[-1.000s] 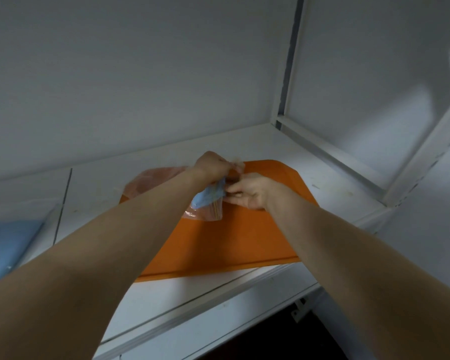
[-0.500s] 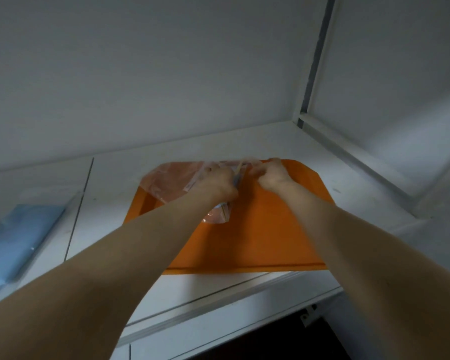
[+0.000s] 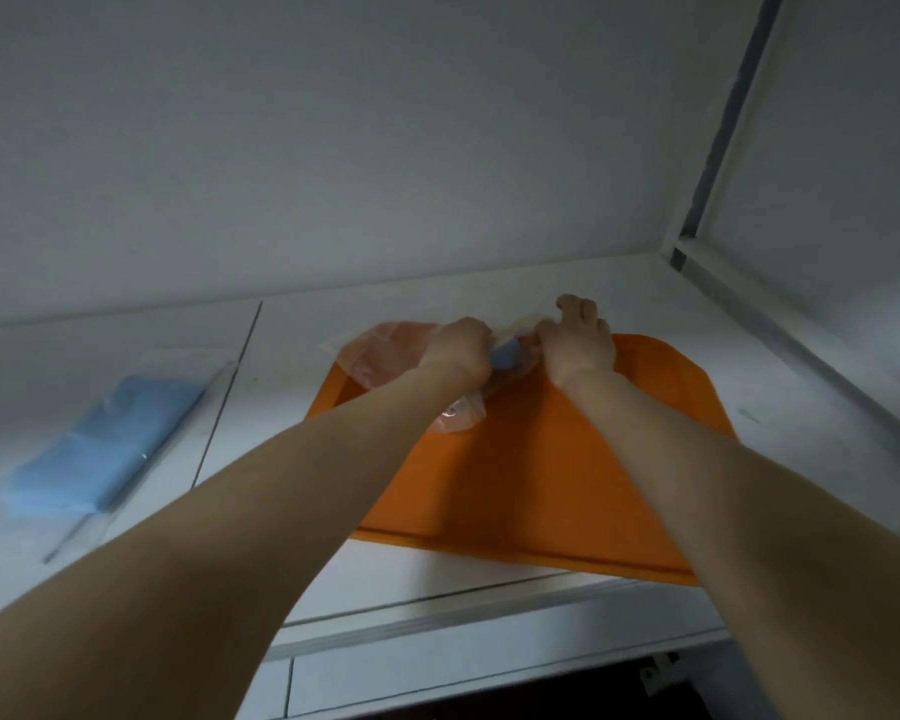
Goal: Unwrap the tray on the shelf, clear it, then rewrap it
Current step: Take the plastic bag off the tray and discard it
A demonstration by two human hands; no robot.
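Both hands sit farther back than half a second ago: the right hand point(image 3: 578, 340) reaches just past the far rim of the tray point(image 3: 567, 485), and a blue piece point(image 3: 507, 353) shows between the hands again. The tray lies flat on the shelf point(image 3: 619, 288), most of its surface bare, with the wrap point(image 3: 380, 350) bunched at its far-left corner. The left hand point(image 3: 458, 350) curls round the wrap beside the blue piece; the right hand pinches the wrap at the far edge, though the fingertips' exact contact is hidden. To do this step well, anchor with one hand and draw the film off with the other, low and steady. A jerk could tear the film or slide the tray toward the shelf front. Keep the wrap in one piece — it is needed again. A blue pack point(image 3: 100, 449) lies on the shelf, well apart to the left.
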